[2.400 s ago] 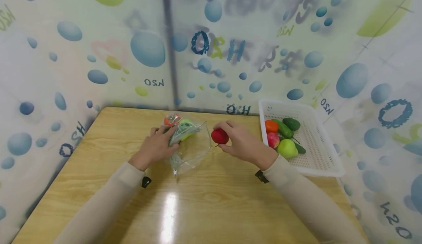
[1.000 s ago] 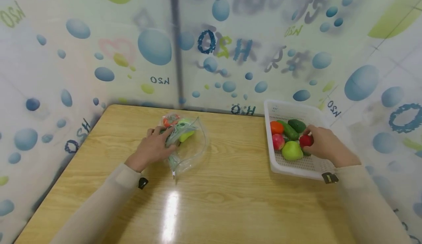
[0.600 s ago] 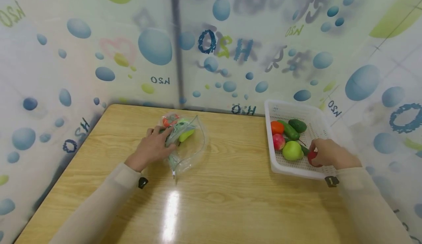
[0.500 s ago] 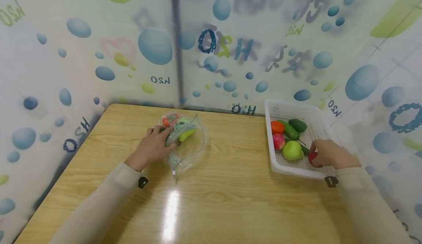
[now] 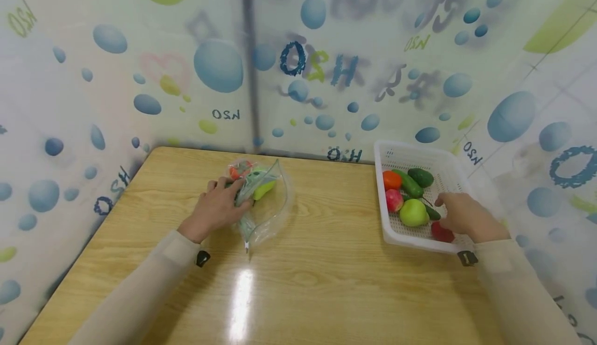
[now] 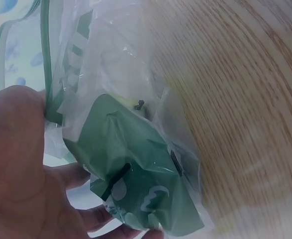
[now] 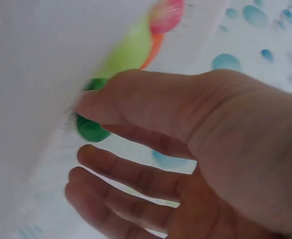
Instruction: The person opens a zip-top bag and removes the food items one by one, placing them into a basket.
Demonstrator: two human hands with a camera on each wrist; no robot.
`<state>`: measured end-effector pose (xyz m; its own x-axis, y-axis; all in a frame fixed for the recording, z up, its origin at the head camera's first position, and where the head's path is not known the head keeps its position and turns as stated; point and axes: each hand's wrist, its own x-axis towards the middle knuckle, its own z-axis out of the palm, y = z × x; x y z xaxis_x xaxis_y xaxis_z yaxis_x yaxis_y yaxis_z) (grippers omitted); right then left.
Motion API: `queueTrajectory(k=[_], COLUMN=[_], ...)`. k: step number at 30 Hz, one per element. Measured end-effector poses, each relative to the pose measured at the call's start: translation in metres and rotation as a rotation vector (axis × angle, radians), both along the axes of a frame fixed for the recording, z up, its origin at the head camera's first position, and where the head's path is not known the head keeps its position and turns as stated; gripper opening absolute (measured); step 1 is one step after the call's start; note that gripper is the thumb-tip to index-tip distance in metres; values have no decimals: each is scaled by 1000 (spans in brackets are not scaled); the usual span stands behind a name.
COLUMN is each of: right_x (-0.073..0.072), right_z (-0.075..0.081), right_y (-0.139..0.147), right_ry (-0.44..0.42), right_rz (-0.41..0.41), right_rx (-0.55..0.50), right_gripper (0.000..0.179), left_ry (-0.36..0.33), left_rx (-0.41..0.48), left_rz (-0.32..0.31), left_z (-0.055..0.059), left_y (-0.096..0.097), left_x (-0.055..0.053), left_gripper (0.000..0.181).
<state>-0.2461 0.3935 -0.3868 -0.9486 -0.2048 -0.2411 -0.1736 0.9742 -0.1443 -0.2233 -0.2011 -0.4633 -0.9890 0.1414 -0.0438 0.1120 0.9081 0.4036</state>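
Note:
On the left of the table, my left hand (image 5: 216, 207) holds the side of a clear zip bag (image 6: 131, 149) with green printing; in the left wrist view its fingers bend round the bag's edge. An orange-red item (image 5: 239, 171) and a yellow-green one (image 5: 264, 190) show through the plastic. My right hand (image 5: 466, 215) is above the front right of a white perforated basket (image 5: 391, 239), fingers loosely spread and holding nothing in the right wrist view. Just beside its fingertips, a red round fruit (image 5: 442, 232) lies near the basket's front wall.
Also in the basket are a green apple (image 5: 413, 213), a pinkish-red fruit (image 5: 394, 200), an orange-red round item (image 5: 392, 180), a cucumber (image 5: 409, 184) and a dark green oval item (image 5: 421, 177). A patterned wall stands behind the wooden table (image 5: 317, 272).
My right hand has carried the red fruit from beside the bag rightward into the basket, let it go and lifted slightly off it. The left hand has stayed on the bag.

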Motion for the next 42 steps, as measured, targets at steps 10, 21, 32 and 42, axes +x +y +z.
queueTrajectory(k=[10,21,32,42], right_x=[22,37,16,-5], right_z=[22,1,-39,-65], right_y=[-74,-212,-321,-336], right_ry=[251,466,348,402], right_rz=[-3,442,746,570], right_rx=[-85,-404,-297,-88], right_gripper=[43,31,32,45], left_ry=[125,142,92,97], left_rx=[64,7,4,14], left_rz=[5,-96,-92,-119], left_z=[-2,-4,-3,0], left_y=[8,15,17,20], left_x=[-5,-16,-13,-13], left_gripper=[89,74,66,56])
